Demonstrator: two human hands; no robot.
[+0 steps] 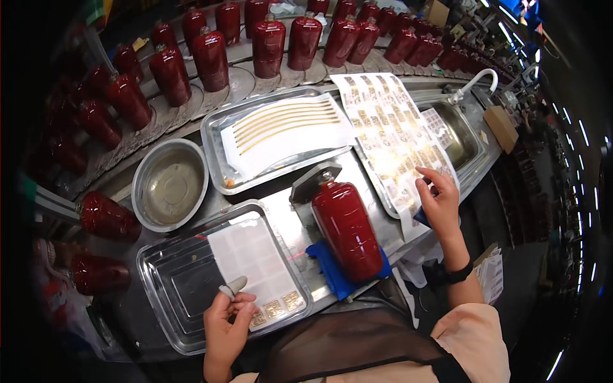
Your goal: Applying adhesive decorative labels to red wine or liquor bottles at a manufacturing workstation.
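Observation:
My left hand (228,322), a pale cover on one finger, is over the lower edge of a white decal sheet (246,252). Its fingers are apart, by the gold decals (274,309) along that edge. The sheet lies in a clear-looking tray (182,338). My right hand (440,203) is above a long sheet of gold and brown decals (389,121), thumb and index finger apart, other fingers curled. A small flat blue piece (420,217) shows under its palm, seemingly held. Between my hands a glossy red bottle (347,230) lies tilted on a blue cloth (335,287), its neck by a dark block (306,185).
A metal tray (214,150) holds paper with gold strips (287,121). Left of it stands a round metal basin (143,191). A sink (476,153) with a white faucet (476,83) is at right. Several red bottles (211,60) line the conveyor (239,80) behind.

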